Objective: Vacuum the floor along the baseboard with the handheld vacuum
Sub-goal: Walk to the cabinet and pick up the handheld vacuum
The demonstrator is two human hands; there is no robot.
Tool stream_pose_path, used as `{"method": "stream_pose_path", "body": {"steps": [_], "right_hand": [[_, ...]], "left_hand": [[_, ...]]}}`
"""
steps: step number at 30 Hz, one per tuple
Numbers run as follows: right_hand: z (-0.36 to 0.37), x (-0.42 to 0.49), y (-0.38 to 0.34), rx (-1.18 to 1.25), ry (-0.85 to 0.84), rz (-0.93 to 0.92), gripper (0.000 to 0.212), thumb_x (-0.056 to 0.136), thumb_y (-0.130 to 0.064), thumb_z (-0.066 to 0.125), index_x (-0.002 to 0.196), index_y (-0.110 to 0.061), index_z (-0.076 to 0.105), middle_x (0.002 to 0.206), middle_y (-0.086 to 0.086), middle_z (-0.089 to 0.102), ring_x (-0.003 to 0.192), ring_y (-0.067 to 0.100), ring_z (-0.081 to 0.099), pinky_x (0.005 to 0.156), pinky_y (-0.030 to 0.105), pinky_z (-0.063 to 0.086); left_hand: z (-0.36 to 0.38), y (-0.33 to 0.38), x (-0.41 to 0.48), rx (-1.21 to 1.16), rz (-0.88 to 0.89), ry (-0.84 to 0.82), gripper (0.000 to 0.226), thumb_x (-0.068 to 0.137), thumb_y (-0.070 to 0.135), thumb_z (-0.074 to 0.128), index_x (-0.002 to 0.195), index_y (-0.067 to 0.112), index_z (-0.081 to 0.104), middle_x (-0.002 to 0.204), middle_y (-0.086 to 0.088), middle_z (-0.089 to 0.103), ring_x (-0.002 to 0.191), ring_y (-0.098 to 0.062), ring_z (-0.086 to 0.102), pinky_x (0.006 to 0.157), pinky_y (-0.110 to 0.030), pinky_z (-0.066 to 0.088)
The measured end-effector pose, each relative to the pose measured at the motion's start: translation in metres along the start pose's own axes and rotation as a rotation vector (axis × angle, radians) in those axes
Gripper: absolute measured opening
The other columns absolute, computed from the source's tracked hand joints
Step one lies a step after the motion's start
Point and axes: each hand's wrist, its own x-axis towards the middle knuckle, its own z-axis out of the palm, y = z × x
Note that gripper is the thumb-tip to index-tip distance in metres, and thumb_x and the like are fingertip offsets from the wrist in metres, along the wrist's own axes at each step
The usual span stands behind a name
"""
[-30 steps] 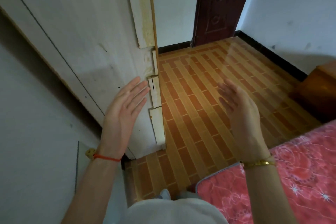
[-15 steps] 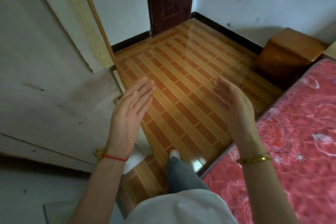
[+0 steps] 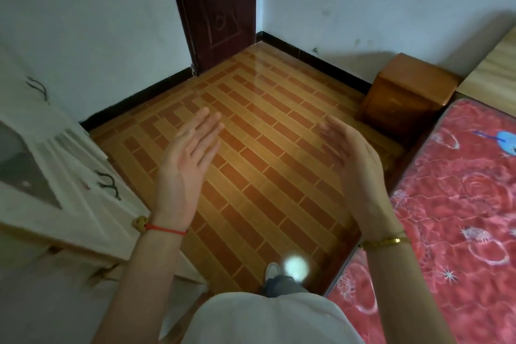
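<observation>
Your left hand (image 3: 185, 159) and your right hand (image 3: 356, 159) are both raised in front of you, wide open with the fingers stretched, palms turned toward each other, and they hold nothing. The handheld vacuum does not appear anywhere in this view, so I judge that the task has not really begun; you must first find and take it.

The black baseboard (image 3: 312, 57) runs along the bottom of the two white walls and meets in the far corner, next to the dark red door (image 3: 220, 8). The tiled floor (image 3: 265, 176) between you and that corner is open and gives good room to walk and to bend.

The edges are tighter at the sides. At your right, the bed with the red mattress (image 3: 460, 204) stands close along the floor, and the wooden nightstand (image 3: 405, 95) sits against the wall, covering a part of the baseboard. At your left, the white cabinet (image 3: 64, 176) stands near your arm.
</observation>
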Motion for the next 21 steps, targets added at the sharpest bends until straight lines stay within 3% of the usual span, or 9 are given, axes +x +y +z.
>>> {"method": "stream_pose_path", "body": {"steps": [8,21], "right_hand": [[-0.003,0.124,-0.015,-0.04,-0.016,0.004,0.036,0.108,-0.034,0.04,0.133,-0.019,0.062,0.127,-0.004,0.07,0.123,0.01,0.062,0.115,0.042,0.042],[0.03,0.3,0.022,-0.048,-0.078,0.043,0.036,0.108,-0.034,0.039,0.132,-0.02,0.062,0.125,-0.005,0.071,0.122,0.009,0.063,0.115,0.041,0.042]], "left_hand": [[0.024,-0.007,0.113,-0.021,0.054,0.057,0.043,0.104,0.025,0.032,0.142,0.01,0.046,0.138,-0.006,0.06,0.13,-0.02,0.055,0.116,-0.043,0.033],[0.007,-0.038,0.271,-0.025,0.077,0.183,0.042,0.105,0.026,0.03,0.14,0.011,0.049,0.137,-0.006,0.061,0.129,-0.021,0.056,0.116,-0.046,0.032]]}}
